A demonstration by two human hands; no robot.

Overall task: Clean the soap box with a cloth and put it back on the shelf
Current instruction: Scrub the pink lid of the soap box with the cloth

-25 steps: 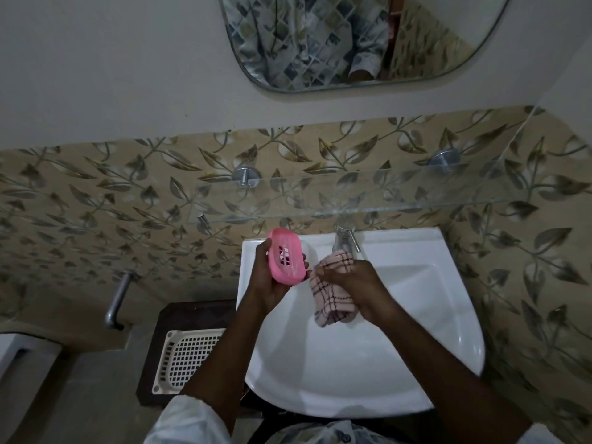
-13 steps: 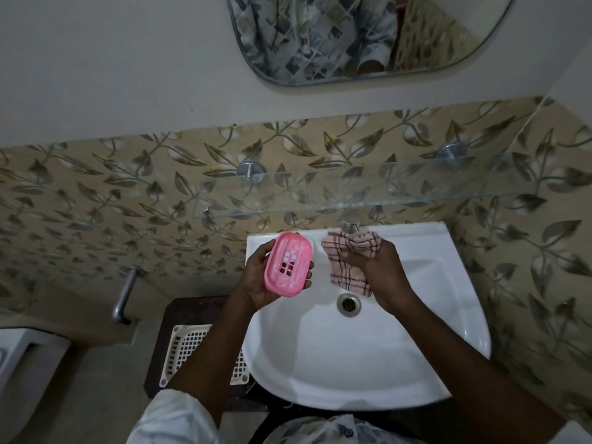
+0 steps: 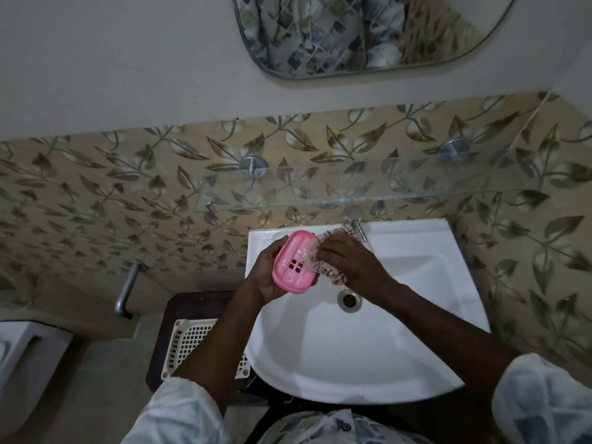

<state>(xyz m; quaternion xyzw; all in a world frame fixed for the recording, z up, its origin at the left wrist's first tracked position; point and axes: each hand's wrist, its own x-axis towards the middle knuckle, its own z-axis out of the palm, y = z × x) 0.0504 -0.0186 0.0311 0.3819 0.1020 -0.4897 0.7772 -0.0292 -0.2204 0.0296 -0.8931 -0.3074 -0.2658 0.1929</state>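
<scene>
2 hands over sink (image 3: 416, 347), left hand (image 3: 267, 277) gripping soap box (image 3: 296, 262), right hand (image 3: 350, 262) clutching cloth (image 3: 333, 276)

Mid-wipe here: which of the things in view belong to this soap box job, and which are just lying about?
For the job:
- pink soap box, held in the left hand
- checked cloth, pressed against it by the right hand
- glass shelf, where the box goes back

Just there:
- white sink and tap
- white slotted basket
- mirror
- metal wall pipe

pink soap box (image 3: 295, 262), checked cloth (image 3: 330, 273)
</scene>
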